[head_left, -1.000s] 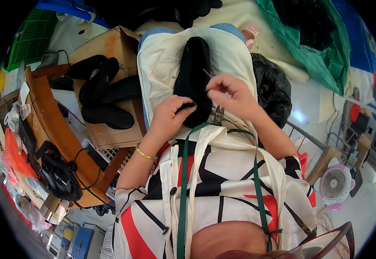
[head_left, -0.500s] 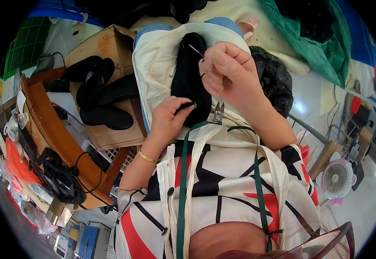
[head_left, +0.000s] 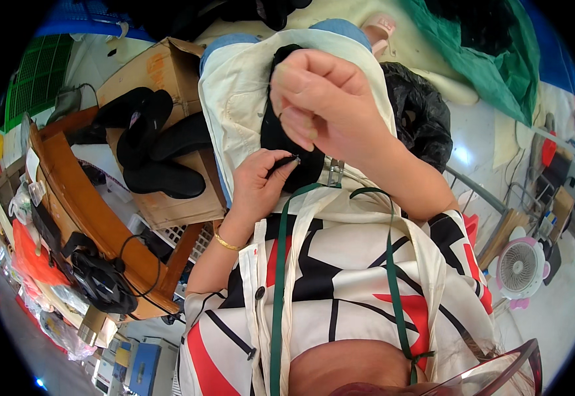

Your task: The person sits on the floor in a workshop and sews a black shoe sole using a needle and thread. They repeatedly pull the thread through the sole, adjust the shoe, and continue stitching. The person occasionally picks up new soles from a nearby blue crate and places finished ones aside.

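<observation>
A black fabric piece (head_left: 279,135) lies on a cream cloth (head_left: 234,99) spread over my lap. My left hand (head_left: 259,183) pinches the lower edge of the black piece, where a small shiny point shows at the fingertips. My right hand (head_left: 320,99) is raised above the piece, close to the camera, its fingers pinched shut. The thin needle it held a moment ago is hidden inside them. A gold bangle (head_left: 224,243) is on my left wrist.
To my left, an open cardboard box (head_left: 162,66) holds several black shoe pieces (head_left: 152,142), beside a wooden table (head_left: 86,211) with a black cable bundle (head_left: 99,284). A black plastic bag (head_left: 423,115) sits on the right, a small fan (head_left: 518,265) at lower right, and green cloth (head_left: 492,59) beyond.
My right hand has risen up and away from the black piece toward the camera, drawing the needle with it. My left hand has stayed pinched on the piece.
</observation>
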Demonstrator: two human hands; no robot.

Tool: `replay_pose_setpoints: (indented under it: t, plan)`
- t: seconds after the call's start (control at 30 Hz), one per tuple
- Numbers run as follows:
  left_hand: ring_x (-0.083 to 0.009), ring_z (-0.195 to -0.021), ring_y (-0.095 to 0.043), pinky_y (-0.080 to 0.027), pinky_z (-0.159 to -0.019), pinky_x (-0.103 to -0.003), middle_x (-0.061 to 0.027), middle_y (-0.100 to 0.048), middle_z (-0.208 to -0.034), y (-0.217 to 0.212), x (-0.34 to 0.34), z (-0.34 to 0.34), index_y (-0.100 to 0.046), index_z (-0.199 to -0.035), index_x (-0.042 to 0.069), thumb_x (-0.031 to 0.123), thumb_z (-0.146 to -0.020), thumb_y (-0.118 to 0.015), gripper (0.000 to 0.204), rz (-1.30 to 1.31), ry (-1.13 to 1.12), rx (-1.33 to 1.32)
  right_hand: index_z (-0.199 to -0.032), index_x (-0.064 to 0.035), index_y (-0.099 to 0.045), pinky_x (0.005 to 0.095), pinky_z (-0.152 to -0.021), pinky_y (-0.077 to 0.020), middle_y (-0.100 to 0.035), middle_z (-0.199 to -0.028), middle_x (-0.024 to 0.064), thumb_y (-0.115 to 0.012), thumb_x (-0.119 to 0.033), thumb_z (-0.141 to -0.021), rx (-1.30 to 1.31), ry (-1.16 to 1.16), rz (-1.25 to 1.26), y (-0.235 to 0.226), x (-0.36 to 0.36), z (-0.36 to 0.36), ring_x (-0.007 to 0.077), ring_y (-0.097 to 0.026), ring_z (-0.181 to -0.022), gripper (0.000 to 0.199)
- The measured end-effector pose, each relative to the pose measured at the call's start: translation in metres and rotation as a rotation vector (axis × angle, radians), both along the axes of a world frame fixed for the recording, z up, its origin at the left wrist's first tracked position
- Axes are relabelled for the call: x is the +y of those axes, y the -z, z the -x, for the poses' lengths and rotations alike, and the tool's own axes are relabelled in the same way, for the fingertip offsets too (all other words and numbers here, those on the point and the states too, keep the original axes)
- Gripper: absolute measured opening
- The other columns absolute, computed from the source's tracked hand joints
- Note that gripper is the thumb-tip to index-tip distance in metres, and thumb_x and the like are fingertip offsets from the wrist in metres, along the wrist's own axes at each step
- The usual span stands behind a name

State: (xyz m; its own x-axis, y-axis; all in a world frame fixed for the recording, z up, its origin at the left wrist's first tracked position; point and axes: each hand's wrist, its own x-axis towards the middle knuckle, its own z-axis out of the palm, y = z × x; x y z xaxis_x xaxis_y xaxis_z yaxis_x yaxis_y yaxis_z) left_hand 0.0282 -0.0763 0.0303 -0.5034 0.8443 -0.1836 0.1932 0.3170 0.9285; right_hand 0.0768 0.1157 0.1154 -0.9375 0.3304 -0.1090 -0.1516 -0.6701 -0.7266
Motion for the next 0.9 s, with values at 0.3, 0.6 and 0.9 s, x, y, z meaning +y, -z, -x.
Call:
replay_pose_setpoints:
  t: [0.3, 0.6, 0.9]
  plan:
    - [-0.0252, -0.070, -0.060, -0.047, -0.064, -0.032, -0.0105, -0.062, -0.077, 0.007, -0.001, 0.002, -0.069, -0.095, 0.003, 0.007, -0.082, -0.073, 0.014, 0.003, 0.039, 0.004, -0.082, -0.0028, -0.064, 0.0211, -0.048, -0.0378, -0.056, -0.067, -0.0023, -0.066, -0.016, -0.091, -0.038, -0.015, 0.034, -0.007, -0.003, 0.007, 0.0040, -0.049, -0.054, 0.016]
    - [-0.0251, -0.076, -0.062, -0.048, -0.068, -0.031, -0.0094, -0.066, -0.083, 0.013, -0.005, -0.002, -0.069, -0.098, 0.004, 0.000, -0.080, -0.071, 0.019, -0.090, -0.006, 0.010, -0.087, -0.0003, -0.067, 0.0301, -0.063, -0.0471, -0.060, -0.078, 0.0096, -0.072, -0.012, -0.085, -0.481, -0.283, -1.117, 0.058, 0.004, -0.063, 0.0202, -0.059, -0.070, 0.013]
    - [-0.0243, -0.078, -0.063, -0.049, -0.070, -0.030, -0.0091, -0.068, -0.086, 0.010, -0.002, 0.000, -0.069, -0.097, 0.003, 0.000, -0.080, -0.072, 0.017, -0.090, 0.008, 0.030, -0.085, -0.0006, -0.067, 0.0318, -0.065, -0.0468, -0.061, -0.082, 0.0105, -0.068, -0.013, -0.086, -0.612, -0.178, -0.809, 0.072, -0.026, -0.078, 0.0213, -0.058, -0.074, 0.012]
